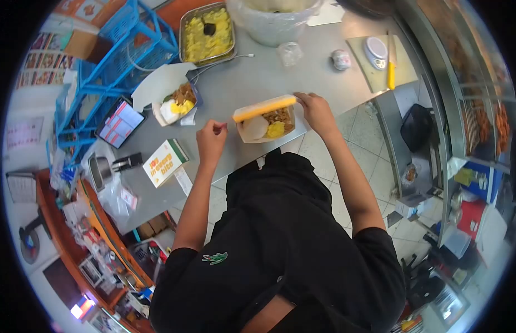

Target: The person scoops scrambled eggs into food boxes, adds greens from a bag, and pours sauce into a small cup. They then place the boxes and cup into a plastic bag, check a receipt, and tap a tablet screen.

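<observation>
A paper takeaway box (244, 133) stands at the table's front edge with its yellow-edged lid partly raised. Inside it show white rice (255, 127), chopped brown meat (278, 117) and a yellow food (276, 130). My right hand (319, 115) pinches the right end of the lid. Just left of the box, apart from it, my left hand (211, 139) is closed; whatever its fingers hold, if anything, is hidden. Farther left sits another takeaway box (158, 83), wide open, with similar food in it. A closed box with printed lettering (164, 163) lies nearer the left.
A metal tray of yellow food (208, 36) and a plastic-lined tub (274, 25) stand at the back. On the right, a cutting board (374, 77) bears a scale (376, 50) and a yellow-handled knife (391, 75). A tablet (120, 122) leans by blue crates (111, 66).
</observation>
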A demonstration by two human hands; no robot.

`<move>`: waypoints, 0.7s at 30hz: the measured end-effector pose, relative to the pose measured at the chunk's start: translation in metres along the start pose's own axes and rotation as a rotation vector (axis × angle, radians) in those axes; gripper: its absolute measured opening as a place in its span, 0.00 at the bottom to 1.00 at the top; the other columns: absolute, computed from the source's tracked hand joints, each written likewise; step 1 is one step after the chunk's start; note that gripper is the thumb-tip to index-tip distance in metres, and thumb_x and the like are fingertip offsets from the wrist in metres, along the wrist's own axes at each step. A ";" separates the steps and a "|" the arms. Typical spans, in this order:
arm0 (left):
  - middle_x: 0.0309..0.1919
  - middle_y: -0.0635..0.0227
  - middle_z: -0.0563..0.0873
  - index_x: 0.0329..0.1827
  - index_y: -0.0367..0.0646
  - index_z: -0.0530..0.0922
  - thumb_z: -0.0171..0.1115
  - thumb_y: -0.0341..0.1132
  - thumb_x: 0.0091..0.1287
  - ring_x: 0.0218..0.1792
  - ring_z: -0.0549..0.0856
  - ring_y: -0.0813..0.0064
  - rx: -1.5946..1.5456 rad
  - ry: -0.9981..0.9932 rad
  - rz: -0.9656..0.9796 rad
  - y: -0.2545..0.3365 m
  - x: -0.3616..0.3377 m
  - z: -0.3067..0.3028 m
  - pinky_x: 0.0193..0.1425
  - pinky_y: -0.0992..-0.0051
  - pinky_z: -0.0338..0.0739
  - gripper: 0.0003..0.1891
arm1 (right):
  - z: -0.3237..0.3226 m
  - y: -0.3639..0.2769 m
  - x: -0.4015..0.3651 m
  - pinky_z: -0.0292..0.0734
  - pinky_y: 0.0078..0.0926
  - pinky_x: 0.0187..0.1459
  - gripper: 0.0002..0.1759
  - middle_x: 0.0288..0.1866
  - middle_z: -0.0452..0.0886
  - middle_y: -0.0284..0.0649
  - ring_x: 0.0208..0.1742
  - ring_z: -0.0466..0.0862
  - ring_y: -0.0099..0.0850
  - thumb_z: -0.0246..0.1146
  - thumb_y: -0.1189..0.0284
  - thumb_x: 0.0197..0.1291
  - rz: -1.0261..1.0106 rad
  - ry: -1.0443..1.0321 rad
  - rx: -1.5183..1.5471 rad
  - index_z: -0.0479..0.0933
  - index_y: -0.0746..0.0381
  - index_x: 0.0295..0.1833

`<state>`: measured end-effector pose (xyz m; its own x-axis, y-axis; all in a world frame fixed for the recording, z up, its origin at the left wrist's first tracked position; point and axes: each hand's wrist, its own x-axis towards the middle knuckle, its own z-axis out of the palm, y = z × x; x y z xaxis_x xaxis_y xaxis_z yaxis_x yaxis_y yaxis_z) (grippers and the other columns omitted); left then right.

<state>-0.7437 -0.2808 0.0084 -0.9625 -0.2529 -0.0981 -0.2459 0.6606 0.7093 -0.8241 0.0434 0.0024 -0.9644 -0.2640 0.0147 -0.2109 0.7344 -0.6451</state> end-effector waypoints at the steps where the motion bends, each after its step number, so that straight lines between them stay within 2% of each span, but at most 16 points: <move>1: 0.39 0.51 0.92 0.39 0.33 0.83 0.71 0.28 0.65 0.38 0.93 0.58 -0.029 0.031 0.019 -0.008 -0.003 0.005 0.44 0.65 0.86 0.07 | 0.009 0.000 -0.002 0.81 0.49 0.50 0.22 0.43 0.85 0.57 0.45 0.85 0.55 0.60 0.79 0.62 0.005 0.001 -0.013 0.82 0.60 0.63; 3: 0.42 0.51 0.92 0.37 0.32 0.83 0.70 0.26 0.65 0.40 0.93 0.58 -0.094 0.069 0.067 -0.028 -0.012 0.030 0.46 0.65 0.86 0.05 | 0.030 0.014 -0.017 0.82 0.48 0.49 0.24 0.43 0.85 0.57 0.44 0.86 0.55 0.61 0.79 0.60 0.039 0.012 -0.047 0.82 0.60 0.63; 6: 0.43 0.51 0.92 0.44 0.34 0.82 0.68 0.24 0.66 0.46 0.93 0.56 -0.040 0.111 0.194 -0.047 -0.012 0.057 0.53 0.64 0.86 0.07 | 0.052 0.012 -0.021 0.82 0.48 0.49 0.27 0.44 0.85 0.58 0.45 0.86 0.56 0.64 0.83 0.54 0.068 0.143 0.023 0.81 0.65 0.63; 9: 0.50 0.51 0.91 0.61 0.40 0.78 0.66 0.23 0.68 0.53 0.91 0.54 -0.452 -0.019 -0.135 -0.013 -0.018 0.049 0.59 0.61 0.83 0.19 | 0.054 -0.002 -0.022 0.82 0.47 0.51 0.31 0.44 0.85 0.57 0.46 0.86 0.57 0.67 0.86 0.49 0.135 0.176 0.058 0.80 0.67 0.64; 12: 0.63 0.54 0.85 0.75 0.47 0.68 0.65 0.31 0.73 0.64 0.85 0.59 -0.421 -0.116 0.058 0.013 -0.028 0.045 0.68 0.59 0.77 0.28 | 0.062 -0.010 -0.032 0.82 0.46 0.53 0.33 0.47 0.85 0.56 0.49 0.85 0.56 0.68 0.87 0.48 0.185 0.141 0.162 0.79 0.66 0.65; 14: 0.70 0.58 0.78 0.79 0.50 0.65 0.61 0.37 0.77 0.70 0.78 0.67 -0.642 -0.260 -0.041 -0.016 -0.030 0.057 0.72 0.64 0.73 0.28 | 0.062 -0.015 -0.035 0.82 0.45 0.55 0.33 0.49 0.84 0.56 0.52 0.85 0.56 0.67 0.88 0.48 0.201 0.123 0.271 0.79 0.65 0.65; 15: 0.73 0.60 0.74 0.80 0.51 0.65 0.58 0.43 0.79 0.72 0.74 0.67 -0.797 -0.310 -0.083 -0.016 -0.030 0.058 0.75 0.62 0.69 0.28 | 0.082 0.005 -0.037 0.79 0.43 0.60 0.30 0.54 0.83 0.56 0.58 0.83 0.54 0.68 0.86 0.50 0.179 0.176 0.335 0.79 0.67 0.64; 16: 0.76 0.63 0.70 0.81 0.53 0.64 0.56 0.49 0.80 0.75 0.71 0.66 -0.949 -0.356 -0.133 -0.017 -0.028 0.059 0.77 0.61 0.66 0.29 | 0.087 0.015 -0.041 0.76 0.42 0.64 0.26 0.56 0.82 0.57 0.61 0.81 0.53 0.69 0.82 0.53 0.196 0.065 0.301 0.79 0.69 0.61; 17: 0.77 0.59 0.69 0.82 0.51 0.62 0.56 0.48 0.81 0.74 0.72 0.64 -1.081 -0.376 -0.231 -0.009 -0.028 0.055 0.76 0.61 0.68 0.30 | 0.103 0.017 -0.042 0.74 0.43 0.66 0.22 0.56 0.82 0.58 0.61 0.81 0.52 0.69 0.78 0.57 0.240 0.205 0.624 0.80 0.70 0.58; 18: 0.78 0.56 0.68 0.84 0.50 0.58 0.57 0.43 0.80 0.75 0.72 0.62 -1.036 -0.354 -0.285 -0.004 -0.033 0.053 0.78 0.60 0.67 0.33 | 0.092 0.012 -0.044 0.73 0.44 0.67 0.23 0.57 0.81 0.58 0.60 0.80 0.52 0.71 0.74 0.57 0.122 0.169 0.555 0.80 0.70 0.58; 19: 0.77 0.54 0.69 0.86 0.50 0.53 0.58 0.37 0.79 0.76 0.71 0.59 -0.958 -0.344 -0.189 -0.008 -0.036 0.057 0.80 0.58 0.65 0.36 | 0.071 -0.001 -0.048 0.72 0.45 0.68 0.26 0.60 0.80 0.58 0.61 0.80 0.51 0.73 0.70 0.54 0.053 0.116 0.539 0.80 0.69 0.58; 20: 0.79 0.53 0.67 0.87 0.50 0.49 0.59 0.33 0.77 0.78 0.69 0.57 -0.981 -0.377 -0.188 -0.024 -0.035 0.061 0.81 0.58 0.63 0.39 | 0.073 0.004 -0.049 0.69 0.44 0.72 0.37 0.66 0.76 0.58 0.67 0.75 0.52 0.75 0.70 0.55 -0.086 0.102 0.563 0.71 0.66 0.70; 21: 0.81 0.54 0.63 0.87 0.50 0.49 0.59 0.31 0.76 0.78 0.69 0.58 -0.945 -0.375 -0.251 -0.015 -0.039 0.054 0.81 0.59 0.63 0.40 | 0.075 0.009 -0.052 0.65 0.44 0.75 0.49 0.72 0.71 0.57 0.74 0.70 0.52 0.76 0.69 0.56 -0.225 0.084 0.592 0.62 0.62 0.81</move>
<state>-0.7083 -0.2423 -0.0363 -0.9096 0.0357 -0.4140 -0.4098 -0.2428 0.8793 -0.7642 0.0167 -0.0618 -0.9211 -0.3041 0.2432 -0.3090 0.1909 -0.9317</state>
